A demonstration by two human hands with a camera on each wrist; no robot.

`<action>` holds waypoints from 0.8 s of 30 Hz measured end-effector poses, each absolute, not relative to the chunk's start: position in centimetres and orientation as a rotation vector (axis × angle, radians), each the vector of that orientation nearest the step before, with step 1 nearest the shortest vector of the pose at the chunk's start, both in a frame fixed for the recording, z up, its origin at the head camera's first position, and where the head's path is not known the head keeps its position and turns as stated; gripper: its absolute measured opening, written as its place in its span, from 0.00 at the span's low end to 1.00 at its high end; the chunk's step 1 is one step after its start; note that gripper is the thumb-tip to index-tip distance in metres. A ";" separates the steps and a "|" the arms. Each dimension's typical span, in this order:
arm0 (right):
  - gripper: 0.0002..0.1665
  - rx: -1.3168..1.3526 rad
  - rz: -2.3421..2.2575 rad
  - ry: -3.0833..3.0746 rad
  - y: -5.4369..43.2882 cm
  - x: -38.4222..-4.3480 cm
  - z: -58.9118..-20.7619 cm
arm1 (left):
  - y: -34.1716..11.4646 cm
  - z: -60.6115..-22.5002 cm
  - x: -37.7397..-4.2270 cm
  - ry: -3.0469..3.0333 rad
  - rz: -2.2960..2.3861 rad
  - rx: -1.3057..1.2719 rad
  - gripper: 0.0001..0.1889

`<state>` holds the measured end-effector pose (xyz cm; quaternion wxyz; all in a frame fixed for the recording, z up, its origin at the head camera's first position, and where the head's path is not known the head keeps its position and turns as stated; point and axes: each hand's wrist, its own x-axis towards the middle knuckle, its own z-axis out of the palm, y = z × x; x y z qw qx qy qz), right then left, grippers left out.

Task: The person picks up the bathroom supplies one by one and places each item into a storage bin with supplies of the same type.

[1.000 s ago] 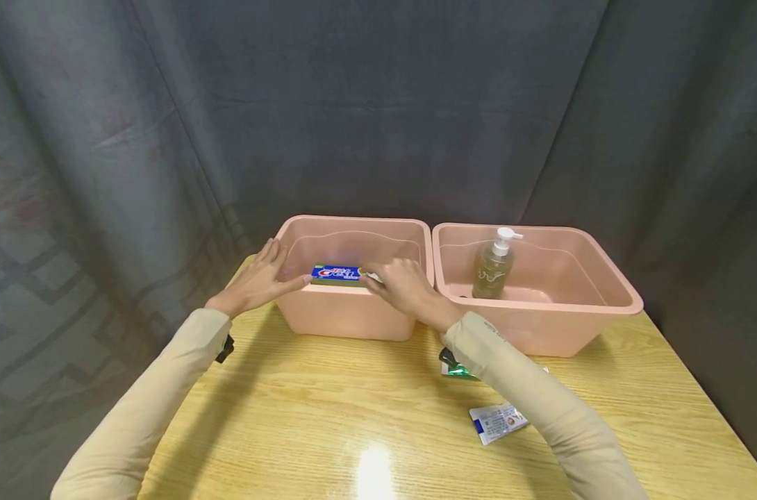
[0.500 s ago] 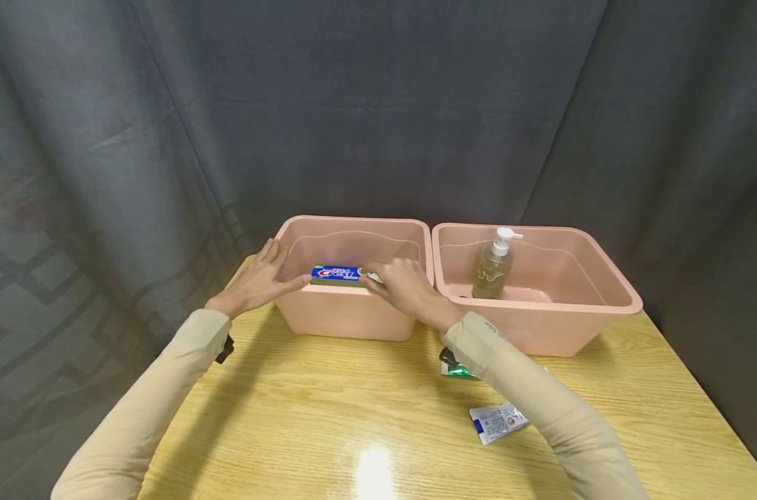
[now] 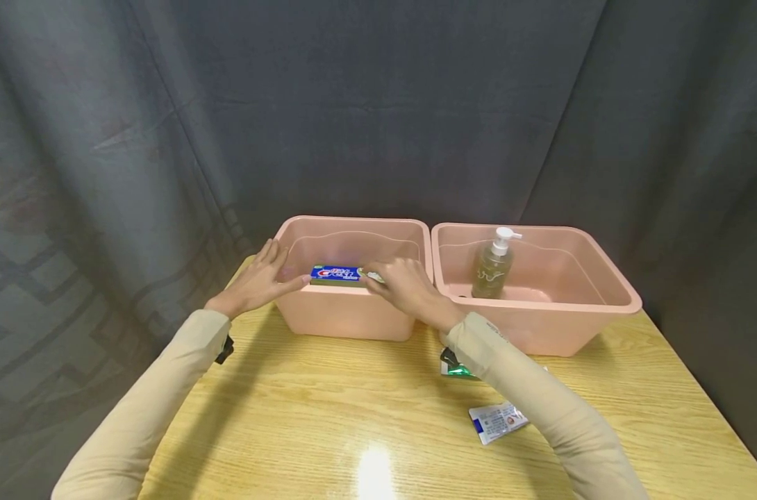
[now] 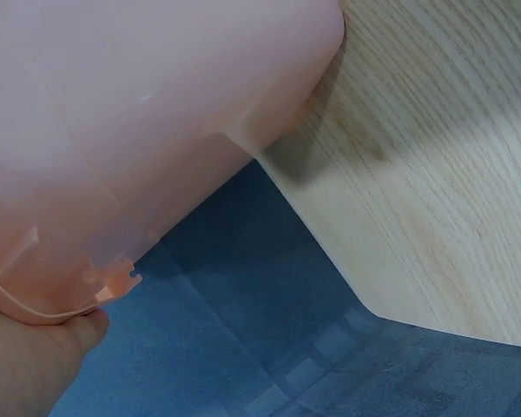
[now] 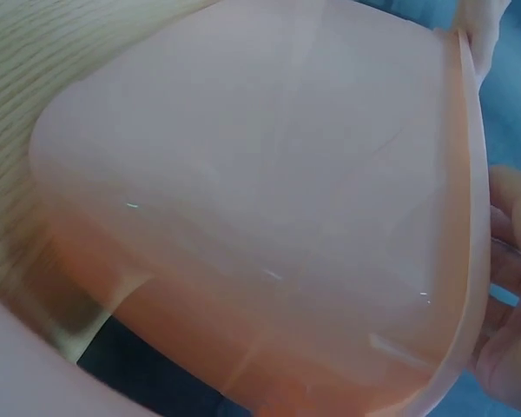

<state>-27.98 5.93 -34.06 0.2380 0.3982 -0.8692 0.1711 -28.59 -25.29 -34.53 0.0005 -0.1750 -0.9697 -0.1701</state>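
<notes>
- No visible shift this past second; likely a pause;
- my right hand (image 3: pixel 403 285) pinches the Crest box (image 3: pixel 335 273), inside the left bin (image 3: pixel 347 312);
- my left hand (image 3: pixel 253 281) spread at its rim.

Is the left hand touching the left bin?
Touching: the left wrist view shows the left hand against the left bin at its rim, no gap between.

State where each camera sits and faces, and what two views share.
Head: on the head, facing forward and down at left bin, right bin; left hand, right hand, sleeves show.
Left wrist: worn there, facing the left bin's outside; left hand partly shows.
Right wrist: worn there, facing that bin's outside; both hands partly show.
Both wrist views share left bin and table.
</notes>
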 end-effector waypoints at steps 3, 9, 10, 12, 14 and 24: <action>0.12 1.081 0.473 -2.384 6.1 -27.9 -34.0 | -25.4 -34.7 -28.7 -3.039 -0.526 -0.545 0.54; 0.12 1.066 0.483 -2.390 6.5 -27.6 -33.7 | -25.5 -34.9 -28.8 -3.036 -0.525 -0.540 0.54; 0.13 1.065 0.481 -2.392 6.5 -27.5 -33.7 | -25.5 -34.8 -28.8 -3.036 -0.526 -0.538 0.54; 0.13 1.060 0.477 -2.396 6.7 -27.4 -33.5 | -25.5 -34.8 -28.8 -3.040 -0.529 -0.535 0.54; 0.14 1.057 0.473 -2.398 6.8 -27.3 -33.5 | -25.5 -34.8 -28.8 -3.040 -0.529 -0.537 0.54; 0.14 1.082 0.489 -2.372 7.5 -26.9 -33.4 | -25.5 -34.7 -28.8 -3.049 -0.535 -0.529 0.54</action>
